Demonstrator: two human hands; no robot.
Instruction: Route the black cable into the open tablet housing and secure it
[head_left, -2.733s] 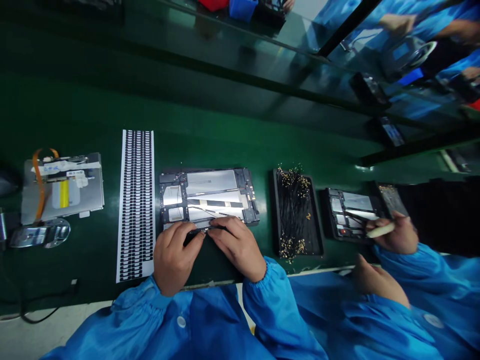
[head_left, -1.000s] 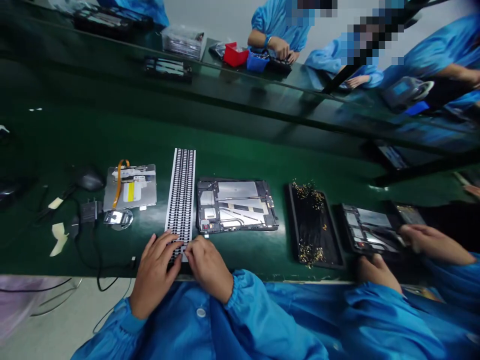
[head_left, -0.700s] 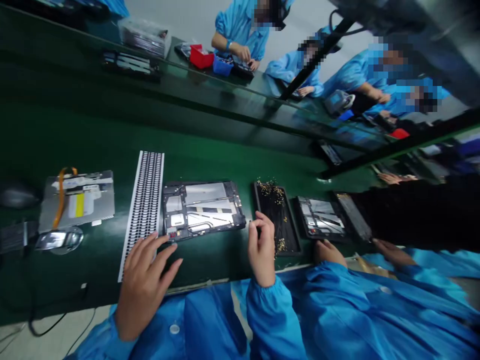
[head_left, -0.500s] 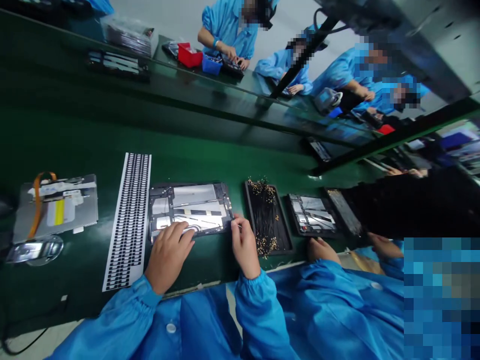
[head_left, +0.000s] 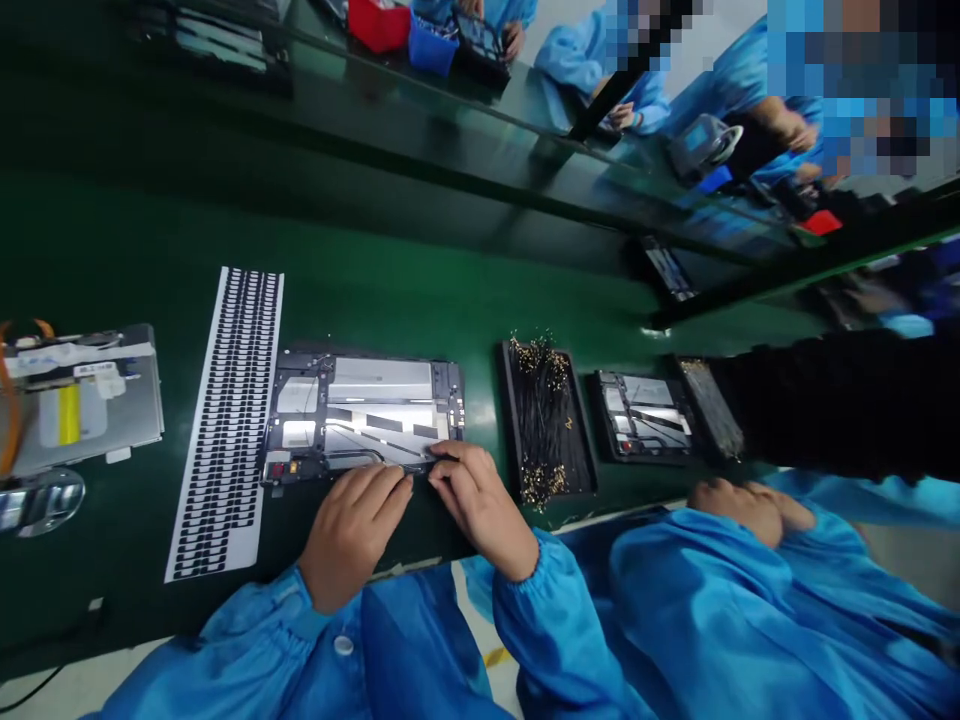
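Note:
An opened tablet chassis (head_left: 364, 410) with silver plates and black cables lies on the green belt in front of me. My left hand (head_left: 349, 530) rests at its near edge, fingers curled and pressed on the frame. My right hand (head_left: 480, 505) sits beside it, its fingertips pinched together at the chassis's near right corner on something too small to name. A white sheet of small black stickers (head_left: 229, 415) lies just left of the chassis. A black tray of thin gold-tipped cables (head_left: 547, 420) stands to the right.
A silver panel with an orange ribbon (head_left: 79, 395) lies far left. A co-worker in a blue sleeve (head_left: 750, 600) sits at my right by a second chassis (head_left: 641, 415). A raised shelf with red and blue bins (head_left: 405, 25) runs across the back.
My hands left the sticker sheet; the right one reached toward the cable tray, then both came together at the chassis's near edge. The view has tilted down.

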